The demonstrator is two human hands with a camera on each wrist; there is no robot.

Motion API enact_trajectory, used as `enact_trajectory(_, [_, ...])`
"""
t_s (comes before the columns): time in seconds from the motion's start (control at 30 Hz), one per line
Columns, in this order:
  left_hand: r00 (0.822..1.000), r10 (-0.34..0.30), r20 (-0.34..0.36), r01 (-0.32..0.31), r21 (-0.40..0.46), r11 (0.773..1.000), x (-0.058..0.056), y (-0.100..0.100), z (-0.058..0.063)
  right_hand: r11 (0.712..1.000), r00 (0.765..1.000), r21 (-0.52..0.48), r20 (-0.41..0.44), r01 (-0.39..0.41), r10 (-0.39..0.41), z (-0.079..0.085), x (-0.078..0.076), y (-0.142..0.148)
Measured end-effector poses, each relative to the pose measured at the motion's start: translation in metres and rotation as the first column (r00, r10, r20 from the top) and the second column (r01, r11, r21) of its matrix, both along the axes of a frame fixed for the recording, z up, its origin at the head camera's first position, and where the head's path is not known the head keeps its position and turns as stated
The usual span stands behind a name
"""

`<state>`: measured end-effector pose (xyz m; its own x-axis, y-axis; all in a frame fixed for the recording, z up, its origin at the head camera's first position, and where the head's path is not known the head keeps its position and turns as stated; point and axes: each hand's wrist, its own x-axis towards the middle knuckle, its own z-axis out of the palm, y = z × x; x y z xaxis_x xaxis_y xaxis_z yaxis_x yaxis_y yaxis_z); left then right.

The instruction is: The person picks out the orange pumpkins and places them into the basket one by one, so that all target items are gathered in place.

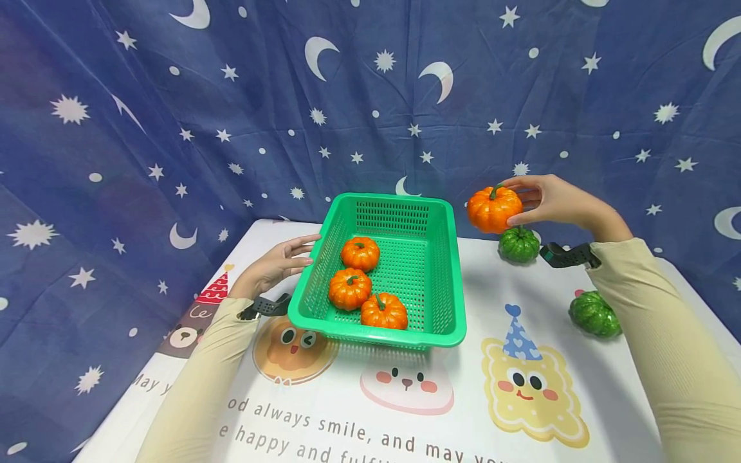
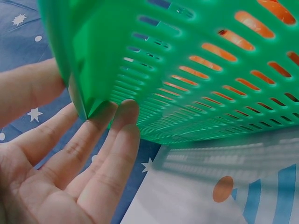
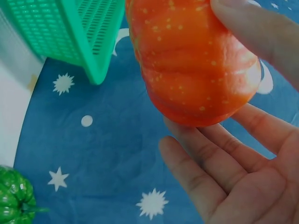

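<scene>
In the head view my right hand (image 1: 552, 200) holds an orange pumpkin (image 1: 493, 209) by its side, raised above the table. The right wrist view shows the thumb against the pumpkin (image 3: 187, 65) with fingers beneath. My left hand (image 1: 274, 263) touches the left rim of a green perforated basket (image 1: 457, 283); its fingers (image 2: 105, 184) look fairly straight, with tips at the outer side and partly hidden by the rim. Inside the basket, three orange pumpkins lie toward the left and front: one farther back (image 1: 360, 253), one in the middle (image 1: 350, 289) and one nearer (image 1: 384, 312).
A green pumpkin (image 1: 519, 245) sits on the table below the raised orange one. Another green pumpkin (image 1: 595, 314) lies farther right, partly covered by the right sleeve. A blue curtain (image 1: 370, 96) with moons and stars hangs behind the white printed table cover (image 1: 324, 405).
</scene>
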<state>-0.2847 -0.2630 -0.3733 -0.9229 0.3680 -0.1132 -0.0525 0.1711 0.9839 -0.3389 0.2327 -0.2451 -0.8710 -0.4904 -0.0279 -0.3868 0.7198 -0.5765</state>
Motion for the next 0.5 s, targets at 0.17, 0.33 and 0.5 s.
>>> enact_trajectory(0.17, [1.000, -0.004, -0.009, 0.004, 0.002, 1.000, 0.000, 0.001, 0.001, 0.998, 0.998, 0.021, 0.012, -0.059, 0.059, 0.006, -0.005, -0.012])
enact_trajectory(0.33, [1.000, -0.001, 0.000, 0.001, 0.010, 1.000, 0.000, 0.000, 0.000, 0.991, 0.991, 0.033, 0.027, -0.129, 0.128, 0.010, -0.008, -0.024])
enact_trajectory(0.5, [1.000, -0.002, 0.001, 0.002, 0.005, 1.000, 0.000, -0.001, 0.000, 0.986, 0.987, 0.054, 0.045, -0.158, 0.156, 0.013, -0.013, -0.036])
